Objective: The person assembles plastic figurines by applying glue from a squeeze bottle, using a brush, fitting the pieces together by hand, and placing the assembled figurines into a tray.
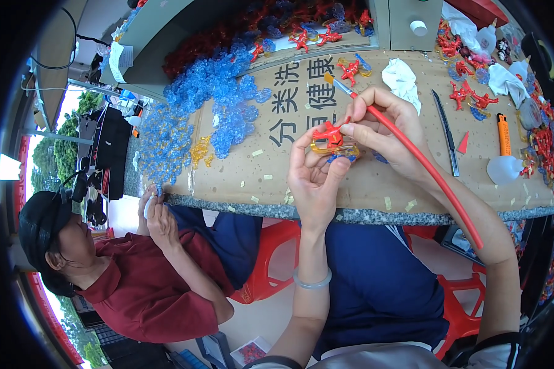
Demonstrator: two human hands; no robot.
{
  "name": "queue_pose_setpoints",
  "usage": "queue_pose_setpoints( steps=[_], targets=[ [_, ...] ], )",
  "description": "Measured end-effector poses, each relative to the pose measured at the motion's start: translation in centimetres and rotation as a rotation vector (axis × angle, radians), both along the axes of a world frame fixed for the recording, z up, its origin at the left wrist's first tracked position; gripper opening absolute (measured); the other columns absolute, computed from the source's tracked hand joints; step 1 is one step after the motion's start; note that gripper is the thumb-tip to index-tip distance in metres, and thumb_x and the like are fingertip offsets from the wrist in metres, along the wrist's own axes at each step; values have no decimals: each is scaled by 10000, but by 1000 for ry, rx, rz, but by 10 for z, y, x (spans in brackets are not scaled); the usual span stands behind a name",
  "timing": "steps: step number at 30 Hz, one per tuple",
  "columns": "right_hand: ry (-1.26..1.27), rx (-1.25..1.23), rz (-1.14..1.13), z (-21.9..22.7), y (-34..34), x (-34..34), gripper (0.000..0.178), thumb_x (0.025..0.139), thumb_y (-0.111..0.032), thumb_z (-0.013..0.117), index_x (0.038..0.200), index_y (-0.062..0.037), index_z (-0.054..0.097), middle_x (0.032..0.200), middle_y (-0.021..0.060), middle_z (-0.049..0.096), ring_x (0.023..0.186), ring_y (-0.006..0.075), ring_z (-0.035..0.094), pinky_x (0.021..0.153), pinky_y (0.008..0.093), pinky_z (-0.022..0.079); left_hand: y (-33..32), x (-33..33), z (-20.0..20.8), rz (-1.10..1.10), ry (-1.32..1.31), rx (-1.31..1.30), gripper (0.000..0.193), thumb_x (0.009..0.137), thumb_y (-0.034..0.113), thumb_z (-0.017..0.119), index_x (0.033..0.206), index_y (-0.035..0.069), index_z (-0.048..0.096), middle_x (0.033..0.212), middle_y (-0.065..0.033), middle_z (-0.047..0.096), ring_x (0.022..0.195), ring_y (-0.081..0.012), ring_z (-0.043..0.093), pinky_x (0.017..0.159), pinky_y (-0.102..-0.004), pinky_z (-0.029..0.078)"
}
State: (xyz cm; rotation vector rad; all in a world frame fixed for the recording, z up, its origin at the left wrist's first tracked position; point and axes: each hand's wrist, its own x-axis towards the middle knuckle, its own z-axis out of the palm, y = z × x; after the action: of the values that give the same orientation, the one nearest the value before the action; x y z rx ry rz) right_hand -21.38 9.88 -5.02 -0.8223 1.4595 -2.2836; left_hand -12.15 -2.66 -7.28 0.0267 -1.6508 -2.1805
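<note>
Above the cardboard-covered table, my left hand (314,184) cups a small red plastic figure (331,134). Clear yellow and blue parts sit under the figure, between my left fingers and thumb. My right hand (393,126) grips a long red-handled brush (434,173), which slants with its bristles toward the far side. The right thumb and fingertips also pinch at the figure's upper side; exactly what they touch there is partly hidden. Beyond the brush tip lies another red figure (349,71) with a blue part beside it.
Blue translucent pieces (221,95) are heaped at the left, near yellow ones (201,151). At right lie a craft knife (445,132), an orange cutter (504,134), a white squeeze bottle (505,170), tissue (401,82) and piled figures. A co-worker's hands (160,218) hold something at the left edge.
</note>
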Motion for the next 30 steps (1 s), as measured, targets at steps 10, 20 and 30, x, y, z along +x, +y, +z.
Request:
queue_pose_setpoints(
  steps=[10,20,30],
  targets=[
    [327,41,-50,26,30,-12,392,937,-346,526,1046,10,650,858,50,616,733,88,548,649,220,433,3,-2,0,62,-38,-99,599,812,-30,672,1311,-44,341,1137,-169,590,1008,-180,600,859,-266,496],
    [431,281,-202,31,30,-7,176,880,-128,582,826,23,655,717,75,630,654,117,565,585,254,429,5,-3,3,87,-30,-224,590,799,-38,678,1293,-43,357,1183,-172,546,1044,-208,585,879,-294,511],
    [360,85,-95,28,29,-9,207,917,-119,534,801,20,634,725,48,631,665,93,556,604,231,438,5,-3,4,75,-51,-223,591,787,-51,686,1288,-43,371,1157,-159,562,1010,-190,593,859,-272,508]
  ],
)
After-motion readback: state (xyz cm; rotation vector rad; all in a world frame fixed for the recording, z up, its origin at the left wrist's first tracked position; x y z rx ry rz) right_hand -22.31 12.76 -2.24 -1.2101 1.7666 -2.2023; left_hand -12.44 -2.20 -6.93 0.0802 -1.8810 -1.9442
